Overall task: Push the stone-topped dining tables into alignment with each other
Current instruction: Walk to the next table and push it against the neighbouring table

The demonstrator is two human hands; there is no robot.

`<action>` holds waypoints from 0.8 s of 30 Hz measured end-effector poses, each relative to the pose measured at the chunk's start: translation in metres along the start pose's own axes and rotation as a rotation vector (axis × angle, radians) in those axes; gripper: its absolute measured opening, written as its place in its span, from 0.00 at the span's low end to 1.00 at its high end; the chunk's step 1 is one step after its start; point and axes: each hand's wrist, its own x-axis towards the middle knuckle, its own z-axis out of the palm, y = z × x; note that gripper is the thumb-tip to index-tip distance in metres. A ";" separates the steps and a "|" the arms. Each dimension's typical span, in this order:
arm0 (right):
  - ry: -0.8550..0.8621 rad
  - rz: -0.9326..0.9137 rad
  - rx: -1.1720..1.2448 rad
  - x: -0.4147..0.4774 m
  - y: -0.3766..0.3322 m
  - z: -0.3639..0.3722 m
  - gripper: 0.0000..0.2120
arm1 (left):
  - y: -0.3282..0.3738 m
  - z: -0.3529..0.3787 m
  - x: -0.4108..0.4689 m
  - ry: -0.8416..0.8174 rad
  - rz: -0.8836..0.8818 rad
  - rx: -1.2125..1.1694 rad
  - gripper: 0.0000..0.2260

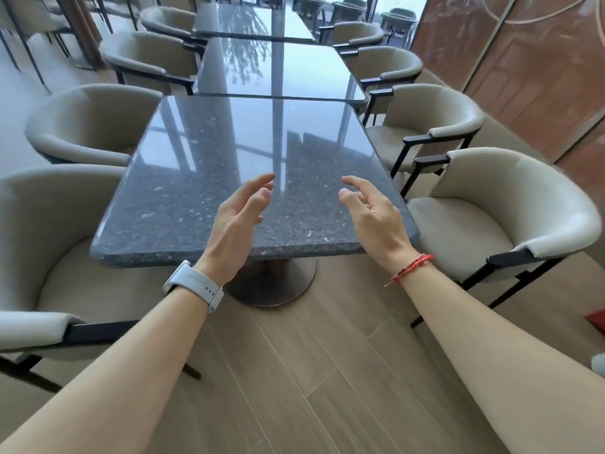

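Note:
A row of dark speckled stone-topped tables runs away from me. The nearest table [183, 178] stands on a round pedestal base [281, 283] and sits shifted left of the second table [294, 70], whose near edge it meets. A third table [248, 24] lies beyond. My left hand [240, 211], with a white watch on the wrist, hovers over the near table's front edge, palm turned inward, fingers apart. My right hand [370, 211], with a red string bracelet on the wrist, hovers likewise to the right. Neither hand holds anything.
Beige tub chairs with black frames line both sides: two at the left [39, 224] [88, 126], two at the right [510, 211] [435, 119], more farther back. A brown panelled wall [530, 60] runs along the right. Wood-plank floor [327, 371] lies under me.

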 end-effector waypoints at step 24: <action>-0.342 -0.167 0.313 -0.127 -0.082 0.031 0.16 | 0.089 -0.079 -0.194 0.349 0.047 0.022 0.21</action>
